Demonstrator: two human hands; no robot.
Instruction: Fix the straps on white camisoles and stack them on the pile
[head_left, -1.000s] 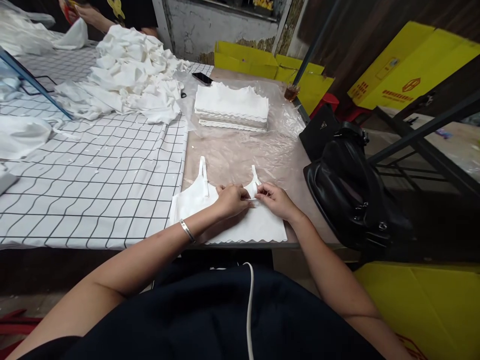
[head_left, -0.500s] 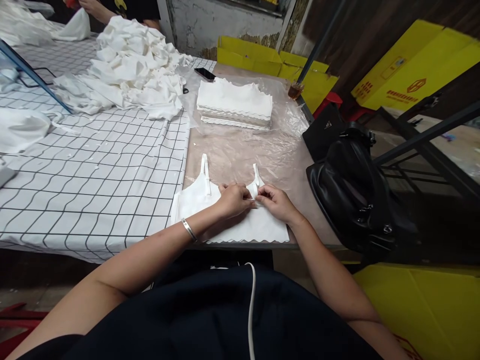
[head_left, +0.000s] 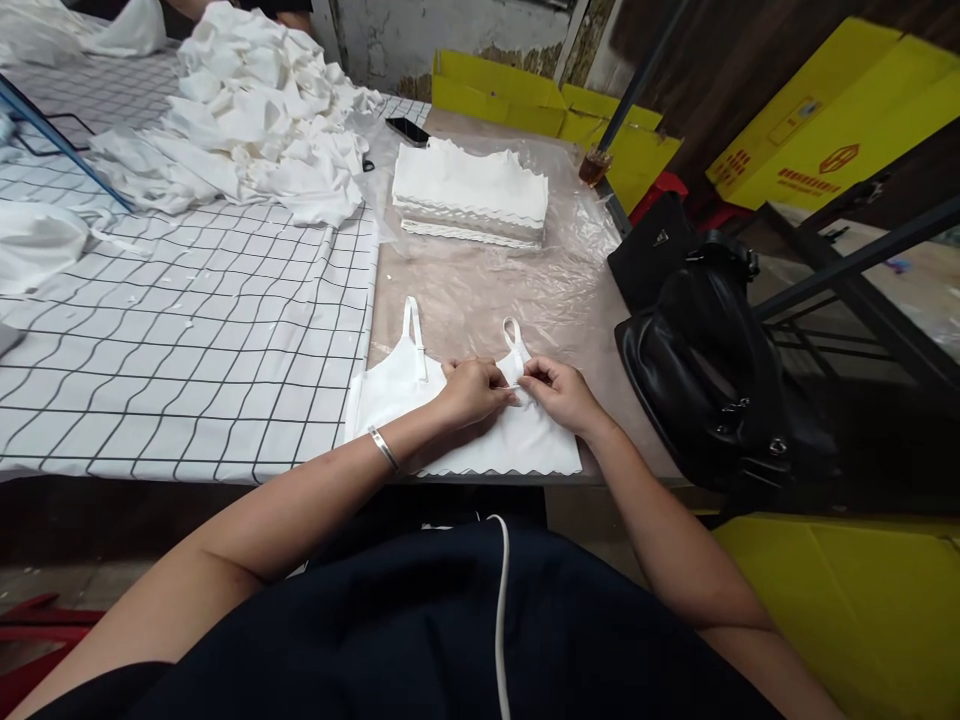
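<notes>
Pinching the right strap [head_left: 516,345] of a white camisole top [head_left: 465,420], both hands meet at its base: the left hand [head_left: 474,390] and right hand [head_left: 561,392] are close together, fingertips clamped on the strap where it joins the bodice. The top lies flat at the near edge of the surface [head_left: 480,300], on a clear plastic sheet [head_left: 555,290], its scalloped hem toward the person. A bracelet [head_left: 383,447] sits on the left wrist. Farther back lies a neat stack of folded white tops [head_left: 471,195], with a loose heap of white garments [head_left: 247,110] on the checked cloth [head_left: 187,330]. 1 black handbag [head_left: 712,370] rests just right of the hands.
</notes>
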